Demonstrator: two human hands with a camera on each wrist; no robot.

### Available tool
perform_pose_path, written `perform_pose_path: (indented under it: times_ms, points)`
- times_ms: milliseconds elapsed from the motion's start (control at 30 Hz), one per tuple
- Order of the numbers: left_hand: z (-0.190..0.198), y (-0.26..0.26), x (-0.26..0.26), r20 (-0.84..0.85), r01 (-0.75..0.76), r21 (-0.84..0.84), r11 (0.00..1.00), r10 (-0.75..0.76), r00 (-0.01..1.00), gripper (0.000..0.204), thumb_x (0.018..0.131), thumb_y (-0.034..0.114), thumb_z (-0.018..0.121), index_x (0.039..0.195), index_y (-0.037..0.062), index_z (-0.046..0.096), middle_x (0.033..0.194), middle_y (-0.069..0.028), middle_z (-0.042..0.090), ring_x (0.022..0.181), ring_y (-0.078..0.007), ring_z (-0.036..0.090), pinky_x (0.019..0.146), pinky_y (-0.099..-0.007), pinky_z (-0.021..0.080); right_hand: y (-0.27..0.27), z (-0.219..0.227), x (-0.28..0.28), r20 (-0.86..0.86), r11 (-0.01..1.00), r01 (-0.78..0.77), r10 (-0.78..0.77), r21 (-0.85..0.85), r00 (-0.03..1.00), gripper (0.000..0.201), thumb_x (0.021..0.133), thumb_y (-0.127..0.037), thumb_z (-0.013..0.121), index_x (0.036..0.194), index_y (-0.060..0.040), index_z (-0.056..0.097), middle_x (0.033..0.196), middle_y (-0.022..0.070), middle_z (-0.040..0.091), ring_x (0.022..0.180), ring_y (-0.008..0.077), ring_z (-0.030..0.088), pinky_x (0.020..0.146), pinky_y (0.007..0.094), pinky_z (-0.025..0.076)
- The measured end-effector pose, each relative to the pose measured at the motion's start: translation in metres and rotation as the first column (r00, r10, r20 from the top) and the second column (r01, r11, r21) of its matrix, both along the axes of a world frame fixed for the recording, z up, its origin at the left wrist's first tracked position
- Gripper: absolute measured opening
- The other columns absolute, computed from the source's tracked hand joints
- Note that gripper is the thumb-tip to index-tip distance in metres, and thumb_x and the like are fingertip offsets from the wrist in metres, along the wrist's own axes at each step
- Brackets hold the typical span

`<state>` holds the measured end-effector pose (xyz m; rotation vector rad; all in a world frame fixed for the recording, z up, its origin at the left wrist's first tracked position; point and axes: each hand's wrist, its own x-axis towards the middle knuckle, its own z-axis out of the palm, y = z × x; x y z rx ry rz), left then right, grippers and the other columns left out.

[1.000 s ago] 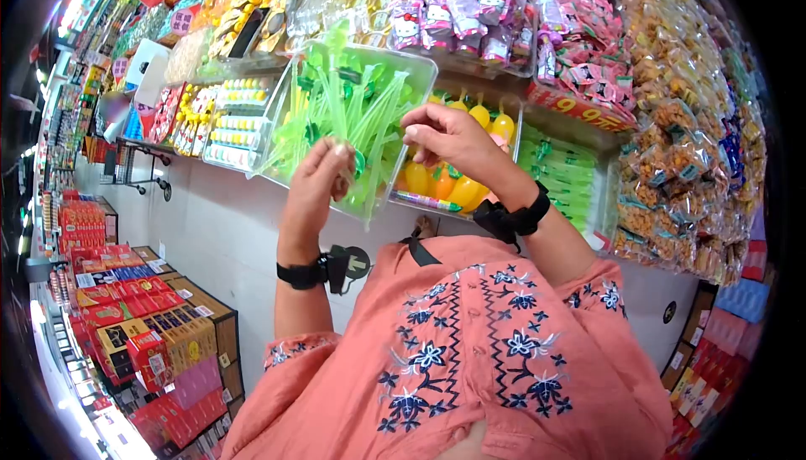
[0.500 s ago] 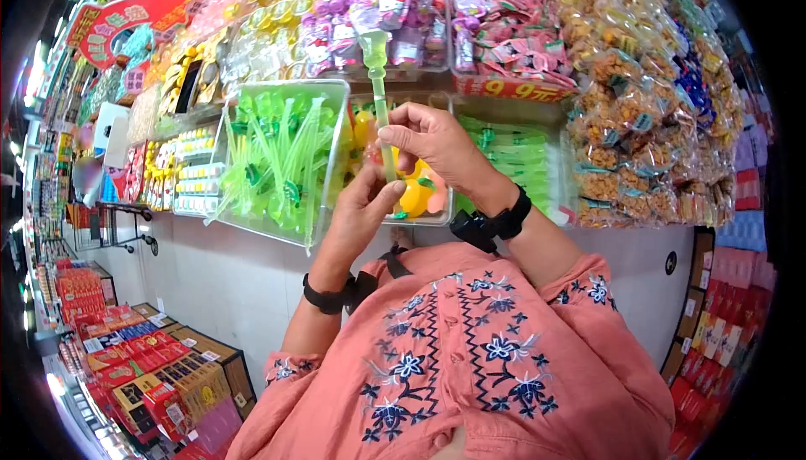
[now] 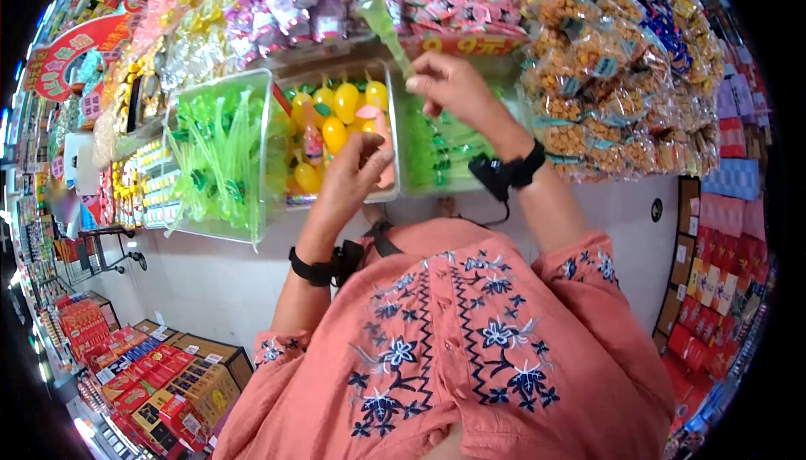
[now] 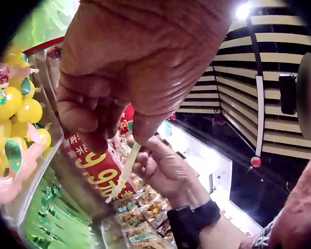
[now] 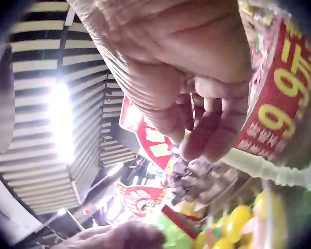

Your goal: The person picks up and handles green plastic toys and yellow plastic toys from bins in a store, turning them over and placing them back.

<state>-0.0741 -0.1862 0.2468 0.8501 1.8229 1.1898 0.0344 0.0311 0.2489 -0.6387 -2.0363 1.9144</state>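
Right hand (image 3: 449,82) pinches green jelly stick (image 3: 386,28) near its lower end, raised before the snack shelf; left hand (image 3: 353,170) loosely curled, holds nothing. Stick looks light, thin, bendy, slick; grip mid-shaft

A sweet shop, shelves crammed with packaged snacks and candy.

Just ahead of the left hand (image 3: 353,176) stand clear plastic bins (image 3: 277,137) of loose sweets — green sticks to its left, yellow fruit-shaped ones straight in front. Beside the right hand (image 3: 453,91) runs a red price strip (image 3: 470,43) with yellow numerals, and further to its right hang stacked bags of fried snacks (image 3: 604,91). Well below and left of both hands sit floor-level cartons of red boxed goods (image 3: 159,384) — and striped ceiling panels with strip lights (image 5: 59,124) show overhead.
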Motion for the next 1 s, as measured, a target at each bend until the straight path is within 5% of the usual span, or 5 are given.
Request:
perform_pose_path:
  times_ms: [100,133,233,500,1000]
  points:
    - [-0.009,-0.003,-0.003,-0.006,0.022,-0.015,1.0,-0.022,1.0,0.037,0.1,0.029,0.061,0.118,-0.0032,0.056,0.104,-0.0052,0.062,0.085,-0.0107,0.058,0.07,-0.0253,0.05,0.041,-0.035,0.009,0.017,0.889,0.059,-0.075,0.455,0.997,0.02,0.091,-0.017,0.065,0.102,-0.001,0.061,0.077,0.0036,0.061,0.067,0.0125,0.06,0.06,0.028,0.048]
    - [-0.009,-0.004,-0.004,-0.004,0.017,-0.031,0.999,-0.017,1.0,0.036,0.1,0.028,0.061,0.117,-0.003,0.056,0.103,-0.0048,0.062,0.083,-0.0104,0.058,0.07,-0.0252,0.049,0.047,-0.037,0.013,0.045,0.755,0.064,-0.123,0.653,0.991,0.018,0.089,-0.015,0.065,0.101,-0.0012,0.061,0.082,0.0111,0.063,0.073,0.0261,0.063,0.067,0.0367,0.049]
    - [-0.009,-0.007,-0.001,0.03,-0.008,-0.036,0.999,0.009,1.0,0.034,0.1,0.026,0.061,0.117,-0.0024,0.056,0.101,-0.0039,0.061,0.079,-0.0095,0.056,0.068,-0.0245,0.048,0.062,-0.064,0.019,0.118,0.604,-0.009,-0.141,0.797,0.983,0.016,0.087,-0.013,0.064,0.1,-0.003,0.06,0.09,0.0159,0.062,0.084,0.0366,0.061,0.074,0.045,0.048]
    - [-0.003,-0.014,0.001,0.028,-0.043,-0.089,0.995,0.046,0.999,0.029,0.1,0.022,0.061,0.114,-0.003,0.057,0.095,-0.0046,0.062,0.081,-0.0103,0.058,0.069,-0.026,0.051,0.057,-0.139,0.022,0.328,0.388,-0.202,-0.295,0.899,0.897,0.013,0.085,-0.006,0.057,0.096,-0.0063,0.065,0.09,0.0185,0.062,0.082,0.0409,0.065,0.068,0.0523,0.053]
    - [-0.009,-0.028,0.002,0.043,-0.086,-0.15,0.985,0.094,0.995,0.03,0.099,0.023,0.063,0.113,-0.003,0.058,0.095,-0.0042,0.062,0.077,-0.0097,0.056,0.067,-0.0253,0.049,0.064,-0.19,0.026,0.5,0.367,-0.39,-0.278,0.844,0.82,0.015,0.086,-0.007,0.057,0.093,-0.006,0.07,0.095,0.0186,0.065,0.09,0.036,0.067,0.074,0.0472,0.055]
